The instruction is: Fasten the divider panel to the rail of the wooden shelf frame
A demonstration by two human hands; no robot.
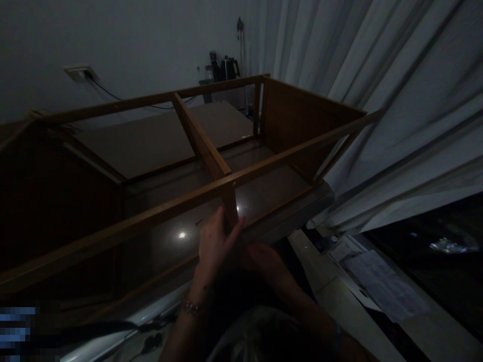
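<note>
A dim room holds a wooden cabinet frame [287,153] lying on its back, open side up, with a centre divider [199,138]. My left hand [217,244] wraps round the short upright post [230,203] under the front rail, fingers closed on it. My right hand [266,261] sits just to the right, lower, against the frame's bottom edge. Its fingers are lost in shadow. A bracelet shows on my left wrist.
Pale curtains [396,100] hang at the right. A kettle and dark items [224,68] stand on a small stand by the far wall. A wall socket [79,73] with a cable is at the upper left. Paper sheets [381,284] lie on the floor at the right.
</note>
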